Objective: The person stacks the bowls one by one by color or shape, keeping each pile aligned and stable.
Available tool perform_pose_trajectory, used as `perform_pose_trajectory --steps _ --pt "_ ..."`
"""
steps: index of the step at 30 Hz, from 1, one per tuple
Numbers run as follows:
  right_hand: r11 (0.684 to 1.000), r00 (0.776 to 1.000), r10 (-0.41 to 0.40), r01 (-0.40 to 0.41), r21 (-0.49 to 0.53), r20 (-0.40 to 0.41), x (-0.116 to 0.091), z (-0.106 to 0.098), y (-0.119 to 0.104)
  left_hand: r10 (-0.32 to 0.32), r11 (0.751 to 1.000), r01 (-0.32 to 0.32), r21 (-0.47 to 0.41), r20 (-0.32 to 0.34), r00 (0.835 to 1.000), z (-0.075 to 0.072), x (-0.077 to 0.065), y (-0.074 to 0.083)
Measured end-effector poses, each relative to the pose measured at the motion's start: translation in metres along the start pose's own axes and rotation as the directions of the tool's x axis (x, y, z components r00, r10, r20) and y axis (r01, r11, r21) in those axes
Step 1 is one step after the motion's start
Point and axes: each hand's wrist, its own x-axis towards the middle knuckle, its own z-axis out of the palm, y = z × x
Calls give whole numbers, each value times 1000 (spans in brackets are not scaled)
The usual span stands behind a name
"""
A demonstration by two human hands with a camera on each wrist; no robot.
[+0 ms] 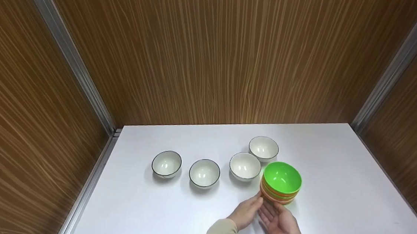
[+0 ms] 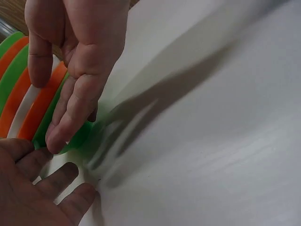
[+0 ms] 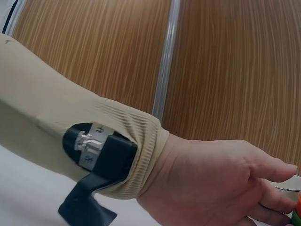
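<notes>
A stack of several nested bowls [image 1: 282,178], bright green on top with orange, green and white below, stands on the white table. My left hand [image 1: 246,212] touches the stack's lower near-left side. At the near side, my right hand [image 1: 280,223] has its palm turned up, its thumb against the bottom of the stack and its fingers extended towards my left hand. In the left wrist view, the fingers of both hands are fairly straight beside the lowest green bowl [image 2: 42,123]. Only an edge of the stack [image 3: 297,207] shows in the right wrist view.
Four-sided surroundings are not fully seen; wood-grain panels [image 1: 213,58] rise behind and beside the white table [image 1: 130,207]. Left of the stack sit two dark-rimmed white bowls [image 1: 167,164] [image 1: 204,173]. Closer to it are a white bowl [image 1: 244,166] and another white bowl [image 1: 263,148] behind.
</notes>
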Motion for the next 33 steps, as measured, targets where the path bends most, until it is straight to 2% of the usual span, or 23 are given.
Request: perform_pose_trajectory --steps 4,9,16,20,24,27,33 --pt "1000 1000 5 -5 27 -23 8 1 -6 20 1000 -20 20 -6 1000 2 2 1" --pt "1000 1000 -8 8 26 -1 17 -1 -14 -7 999 4 51 45 999 2 0 0" --pt "1000 999 -25 25 -10 22 27 -9 -27 -136 991 133 33 111 985 -3 -10 -13" --pt "1000 999 -17 18 -22 36 32 -14 -33 -166 986 169 -7 128 978 -9 -16 -21" --pt "999 999 -1 2 -40 32 37 -23 -35 -191 979 199 -37 151 970 -18 -28 -28" --pt "999 1000 5 -4 -48 11 41 -34 -35 -186 980 194 -40 154 970 -28 -40 -35" --pt "995 1000 13 -14 -99 -15 39 -64 -36 -172 984 177 -34 112 979 -57 -76 -56"
